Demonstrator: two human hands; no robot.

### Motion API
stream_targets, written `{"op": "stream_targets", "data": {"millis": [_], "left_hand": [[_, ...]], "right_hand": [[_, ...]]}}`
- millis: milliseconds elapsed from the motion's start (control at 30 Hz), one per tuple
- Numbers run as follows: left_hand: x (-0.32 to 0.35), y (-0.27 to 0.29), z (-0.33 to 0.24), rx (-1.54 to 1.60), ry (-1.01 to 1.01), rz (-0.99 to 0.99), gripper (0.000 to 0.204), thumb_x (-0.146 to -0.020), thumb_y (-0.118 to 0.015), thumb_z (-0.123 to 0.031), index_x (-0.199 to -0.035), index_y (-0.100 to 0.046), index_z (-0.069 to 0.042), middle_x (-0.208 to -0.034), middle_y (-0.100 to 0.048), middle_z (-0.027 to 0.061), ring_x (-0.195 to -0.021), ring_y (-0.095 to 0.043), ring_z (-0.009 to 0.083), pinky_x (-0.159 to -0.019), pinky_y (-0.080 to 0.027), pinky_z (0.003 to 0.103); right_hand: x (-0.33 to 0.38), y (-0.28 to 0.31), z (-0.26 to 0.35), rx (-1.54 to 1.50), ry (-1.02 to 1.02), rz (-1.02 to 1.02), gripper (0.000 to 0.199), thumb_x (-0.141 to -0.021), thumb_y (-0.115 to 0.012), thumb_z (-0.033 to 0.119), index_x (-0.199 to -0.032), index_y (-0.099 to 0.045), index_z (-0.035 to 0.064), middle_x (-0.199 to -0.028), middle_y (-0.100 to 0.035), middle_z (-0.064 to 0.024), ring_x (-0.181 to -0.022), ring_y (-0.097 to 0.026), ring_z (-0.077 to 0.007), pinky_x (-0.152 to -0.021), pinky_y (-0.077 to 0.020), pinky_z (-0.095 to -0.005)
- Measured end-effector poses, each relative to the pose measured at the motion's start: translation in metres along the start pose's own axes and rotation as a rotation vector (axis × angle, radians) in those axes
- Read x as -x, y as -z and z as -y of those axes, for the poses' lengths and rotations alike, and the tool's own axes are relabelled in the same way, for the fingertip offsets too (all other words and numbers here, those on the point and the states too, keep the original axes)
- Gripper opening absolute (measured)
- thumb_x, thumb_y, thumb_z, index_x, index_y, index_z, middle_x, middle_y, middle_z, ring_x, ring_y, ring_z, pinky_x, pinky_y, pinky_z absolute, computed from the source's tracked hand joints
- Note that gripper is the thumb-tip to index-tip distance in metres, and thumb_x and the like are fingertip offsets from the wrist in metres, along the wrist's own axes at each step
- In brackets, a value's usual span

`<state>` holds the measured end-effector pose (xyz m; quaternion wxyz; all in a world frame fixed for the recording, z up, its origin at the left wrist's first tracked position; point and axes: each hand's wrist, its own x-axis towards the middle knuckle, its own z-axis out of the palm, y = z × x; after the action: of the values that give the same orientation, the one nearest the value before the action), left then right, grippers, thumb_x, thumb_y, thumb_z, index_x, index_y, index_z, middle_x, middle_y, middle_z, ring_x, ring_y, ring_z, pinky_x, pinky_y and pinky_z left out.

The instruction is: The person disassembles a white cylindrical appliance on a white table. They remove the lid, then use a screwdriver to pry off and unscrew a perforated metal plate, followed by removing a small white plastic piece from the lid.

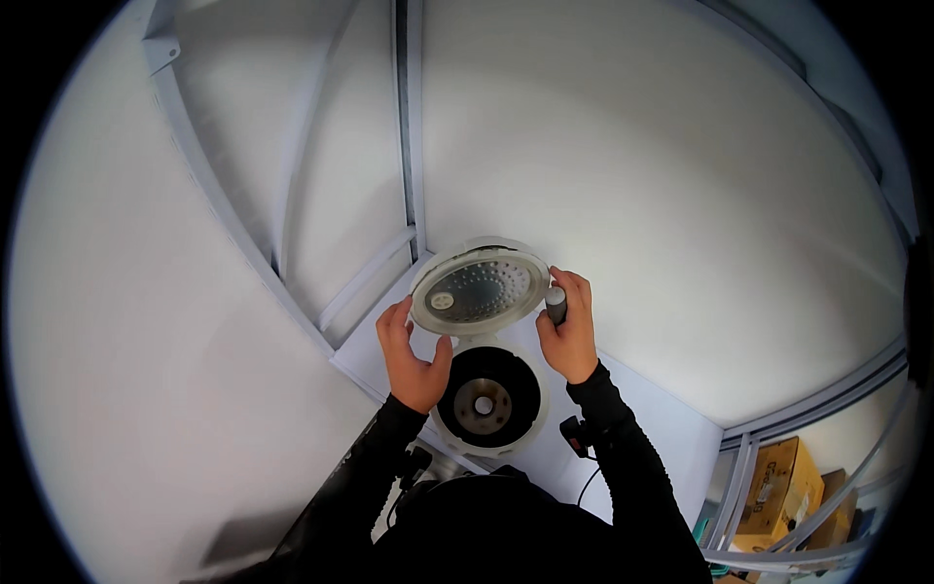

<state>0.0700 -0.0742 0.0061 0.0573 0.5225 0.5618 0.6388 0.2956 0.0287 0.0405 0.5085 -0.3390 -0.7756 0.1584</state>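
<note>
A white rice cooker [540, 375] stands with its lid raised. The inside of the lid [484, 289] faces me, a dimpled metal plate with a small round pale vent on its left. Below it the dark cooker well shows a round heating plate [484, 406] at its bottom, with no inner pot over it. My left hand [413, 362] is at the lid's left rim, fingertips against or very near it and thumb spread away. My right hand [572, 331] holds a grey round-ended tool handle [556, 306] between thumb and fingers; its fingertips reach the lid's right rim. The handle's other end is hidden.
The cooker sits on a white tabletop [652, 428] in a corner between pale panels and a metal frame post [411, 127]. Dark devices with cables [576, 436] are at my wrists. Cardboard boxes [778, 492] stand beyond the frame at lower right.
</note>
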Motion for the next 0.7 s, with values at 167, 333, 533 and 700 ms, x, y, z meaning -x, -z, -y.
{"op": "stream_targets", "data": {"millis": [167,333,533,700], "left_hand": [[0.001,-0.001,0.0,0.004,0.03,-0.008,0.073,-0.082,-0.072,-0.001,-0.149,-0.047,-0.008,-0.142,-0.042,0.0172,-0.132,-0.05,0.0344,-0.105,-0.051,0.048],[0.001,-0.005,-0.004,0.066,0.069,-0.033,0.073,-0.081,-0.072,0.002,-0.148,-0.047,-0.008,-0.141,-0.041,0.0161,-0.134,-0.05,0.0325,-0.104,-0.054,0.046],[-0.002,-0.007,-0.003,0.093,0.063,-0.055,0.07,-0.081,-0.073,0.002,-0.145,-0.05,-0.009,-0.14,-0.043,0.0147,-0.132,-0.052,0.031,-0.102,-0.056,0.045],[-0.001,-0.006,-0.004,0.082,0.08,-0.054,0.067,-0.081,-0.073,0.003,-0.143,-0.05,-0.008,-0.139,-0.044,0.0141,-0.131,-0.052,0.0299,-0.101,-0.057,0.044]], "right_hand": [[-0.004,0.001,-0.001,-0.017,-0.003,0.034,0.069,-0.08,-0.056,-0.013,-0.147,-0.05,0.0051,-0.137,-0.05,-0.0203,-0.122,-0.056,-0.0375,-0.104,-0.0486,-0.0418],[-0.004,0.004,0.004,-0.042,-0.035,0.049,0.068,-0.081,-0.059,-0.01,-0.147,-0.052,0.0054,-0.136,-0.052,-0.0211,-0.122,-0.057,-0.0399,-0.102,-0.05,-0.0427],[-0.003,0.003,0.005,-0.037,-0.023,0.012,0.069,-0.08,-0.057,-0.013,-0.146,-0.052,0.0061,-0.134,-0.056,-0.0183,-0.12,-0.059,-0.0358,-0.101,-0.0508,-0.0415],[-0.003,0.004,0.009,-0.052,-0.023,-0.016,0.061,-0.081,-0.059,-0.011,-0.14,-0.055,0.0048,-0.131,-0.059,-0.0201,-0.117,-0.062,-0.0407,-0.097,-0.0529,-0.0435]]}}
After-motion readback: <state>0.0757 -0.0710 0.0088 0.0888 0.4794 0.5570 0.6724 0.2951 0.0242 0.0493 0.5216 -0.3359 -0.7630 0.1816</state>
